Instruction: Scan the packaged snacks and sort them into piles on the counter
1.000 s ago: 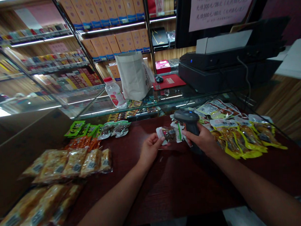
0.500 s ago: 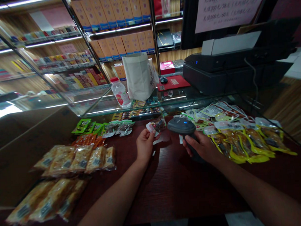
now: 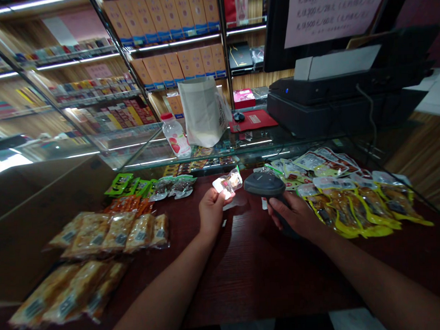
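Pinched in my left hand (image 3: 211, 211) is a small clear snack packet (image 3: 229, 182), brightly lit and raised a little over the dark red table (image 3: 245, 275). My right hand (image 3: 294, 213) wraps round the handle of a grey barcode scanner (image 3: 264, 183), its head pointing left at the packet with a small gap between them. To the right of the scanner lie yellow-edged food pouches (image 3: 354, 206) in a row. Silver snack packets (image 3: 173, 187) lie left of my left hand, with green packets (image 3: 125, 185) and orange packets (image 3: 129, 205) beyond them.
Packaged bread slices (image 3: 114, 231) lie at the left beside a cardboard box (image 3: 44, 205). On the glass counter behind stand a drink bottle (image 3: 175, 136), a white paper bag (image 3: 203, 112) and a black cash register (image 3: 322, 101). White pouches (image 3: 319, 162) lie at the back right.
Light now falls brightly on the packet in my left hand, and the blue light on top of the scanner no longer shows. Both hands have hardly moved.
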### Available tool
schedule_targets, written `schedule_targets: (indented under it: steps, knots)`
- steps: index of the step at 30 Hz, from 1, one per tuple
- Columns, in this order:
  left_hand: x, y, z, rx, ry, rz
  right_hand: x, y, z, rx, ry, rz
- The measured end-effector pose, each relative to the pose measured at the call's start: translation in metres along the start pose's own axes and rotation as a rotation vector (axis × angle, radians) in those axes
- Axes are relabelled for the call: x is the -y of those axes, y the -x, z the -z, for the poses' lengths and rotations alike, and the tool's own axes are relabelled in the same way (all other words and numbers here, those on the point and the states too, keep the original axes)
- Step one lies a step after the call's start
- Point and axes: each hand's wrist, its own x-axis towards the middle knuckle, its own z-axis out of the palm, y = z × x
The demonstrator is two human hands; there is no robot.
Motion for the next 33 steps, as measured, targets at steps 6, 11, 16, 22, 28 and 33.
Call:
schedule_targets:
  steps: [6,11,16,22,28,33]
  knots:
    - [0.007,-0.002,0.0,-0.017,0.155,0.056,0.003,-0.001,0.001,-0.024,0.001,-0.039]
    - [-0.003,-0.003,0.007,-0.138,0.317,0.177,-0.003,-0.004,-0.002,-0.057,-0.026,-0.059]
    - [-0.022,-0.015,0.024,-0.367,0.497,0.224,-0.008,-0.006,-0.004,-0.075,-0.057,-0.031]
    - [-0.033,-0.042,0.051,-0.596,0.579,0.261,-0.008,-0.008,-0.002,-0.093,-0.093,0.002]
    - [-0.041,-0.062,0.072,-0.598,0.574,0.384,-0.011,-0.01,-0.003,-0.099,-0.112,0.011]
    - [-0.04,-0.057,0.075,-0.573,0.589,0.399,-0.011,-0.01,-0.002,-0.094,-0.129,0.014]
